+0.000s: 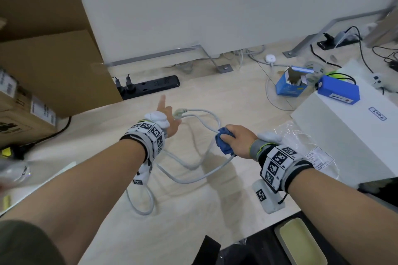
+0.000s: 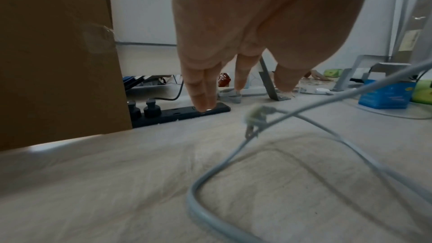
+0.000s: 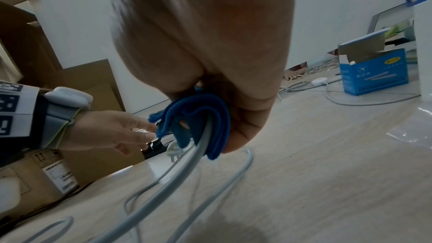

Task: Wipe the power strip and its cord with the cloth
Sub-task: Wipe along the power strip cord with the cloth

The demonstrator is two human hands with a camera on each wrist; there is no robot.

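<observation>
A pale grey cord lies in loose loops on the light wood floor. Its plug hangs just off the fingertips of my left hand, which is spread with straight fingers and holds nothing. My right hand grips a folded blue cloth wrapped round the cord. The right wrist view shows the cloth folded over the cord. A black power strip with two plugs in it lies beyond my left hand. The strip at the grey cord's other end is hidden.
Cardboard boxes stand at the left, against the black strip. A large white box with a blue block on it sits at the right, beside an open blue carton. A clear plastic bag lies by my right wrist.
</observation>
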